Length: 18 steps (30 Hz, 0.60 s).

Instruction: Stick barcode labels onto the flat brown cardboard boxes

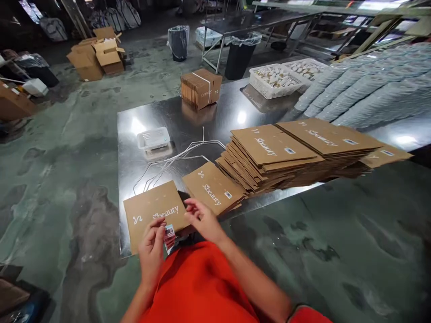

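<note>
A flat brown cardboard box [148, 202] with white "beauty" lettering lies in front of me at the table's near left corner. My left hand [151, 244] is closed over its near edge, pinching a strip of barcode labels [169, 234] that hangs beside the fingers. My right hand [204, 220] hovers at the box's right edge, its thumb and curled fingers apart, with nothing visible between them. Just right of it lies another flat printed box [213, 188] with a small label on it, at the low end of a leaning stack of flat boxes [266, 143].
White straps [175, 158] and a small white plastic basket [154, 138] lie on the metal table [229, 105]. Behind stand a strapped box bundle [201, 87] and white crates [274, 80] of small items. Stacked grey-white pieces [370, 85] fill the right side.
</note>
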Each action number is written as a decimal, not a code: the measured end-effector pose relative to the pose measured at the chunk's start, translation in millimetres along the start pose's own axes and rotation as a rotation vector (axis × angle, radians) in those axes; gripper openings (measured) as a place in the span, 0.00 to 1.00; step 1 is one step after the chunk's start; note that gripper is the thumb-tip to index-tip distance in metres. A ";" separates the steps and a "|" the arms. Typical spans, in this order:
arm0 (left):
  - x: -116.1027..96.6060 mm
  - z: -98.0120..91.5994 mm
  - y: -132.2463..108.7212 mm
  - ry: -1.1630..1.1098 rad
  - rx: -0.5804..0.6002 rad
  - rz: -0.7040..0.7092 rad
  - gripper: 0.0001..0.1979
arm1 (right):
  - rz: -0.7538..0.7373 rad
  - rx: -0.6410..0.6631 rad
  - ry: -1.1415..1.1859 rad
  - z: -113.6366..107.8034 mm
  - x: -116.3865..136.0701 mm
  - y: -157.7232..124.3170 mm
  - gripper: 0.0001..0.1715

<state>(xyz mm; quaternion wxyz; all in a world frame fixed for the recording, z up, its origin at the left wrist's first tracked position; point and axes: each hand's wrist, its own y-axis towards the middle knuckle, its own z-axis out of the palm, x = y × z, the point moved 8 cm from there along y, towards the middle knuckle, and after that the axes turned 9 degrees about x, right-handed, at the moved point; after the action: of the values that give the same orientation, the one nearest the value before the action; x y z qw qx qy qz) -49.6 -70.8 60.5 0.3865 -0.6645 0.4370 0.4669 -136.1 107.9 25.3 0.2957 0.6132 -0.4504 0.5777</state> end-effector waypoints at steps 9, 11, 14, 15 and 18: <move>6.2 -0.2 -2.8 -0.255 0.064 -0.044 0.16 | 0.044 0.280 0.349 72.7 33.0 -0.7 0.13; 11.5 0.7 -3.4 -0.253 0.075 -0.095 0.14 | 0.067 0.292 0.315 71.3 29.0 0.6 0.12; 17.1 1.1 -2.9 -0.220 0.061 -0.118 0.15 | 0.067 0.288 0.289 71.8 27.1 0.9 0.09; 18.6 1.7 -2.6 -0.206 0.059 -0.114 0.16 | 0.064 0.282 0.269 72.5 27.0 0.2 0.09; 24.9 3.8 -3.2 -0.146 0.051 -0.113 0.18 | 0.028 0.238 0.166 72.8 26.9 -1.3 0.08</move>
<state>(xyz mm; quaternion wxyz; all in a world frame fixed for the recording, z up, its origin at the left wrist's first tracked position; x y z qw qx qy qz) -43.1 -71.7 35.9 0.4599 -0.6423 0.3810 0.4804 -104.7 38.5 40.2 0.2492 0.5875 -0.3612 0.6799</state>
